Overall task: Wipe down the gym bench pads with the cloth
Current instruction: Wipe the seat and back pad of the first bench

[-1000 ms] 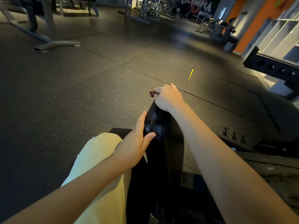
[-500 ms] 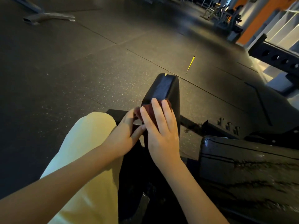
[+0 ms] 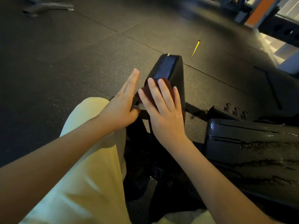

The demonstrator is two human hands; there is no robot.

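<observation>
A narrow black bench pad (image 3: 171, 70) stands up in front of me, its top end pointing away. My right hand (image 3: 161, 109) lies flat on its upper face with straight fingers, pressing a dark red cloth (image 3: 150, 92) against the pad. Just left of the pad my left hand (image 3: 123, 104) is held out with straight fingers, its thumb near the pad's left edge. A second, wider black pad (image 3: 252, 151) lies at the lower right, its surface streaked wet.
My knee in pale trousers (image 3: 90, 143) is at the lower left, beside the pad. Dark rubber floor tiles (image 3: 80, 50) spread all around. A black perforated rack beam (image 3: 281, 28) crosses the upper right, and a grey machine foot (image 3: 47, 7) lies at the upper left.
My right hand slid with the cloth from the pad's far tip back toward me along its face. My left hand let go of the pad's side and straightened its fingers.
</observation>
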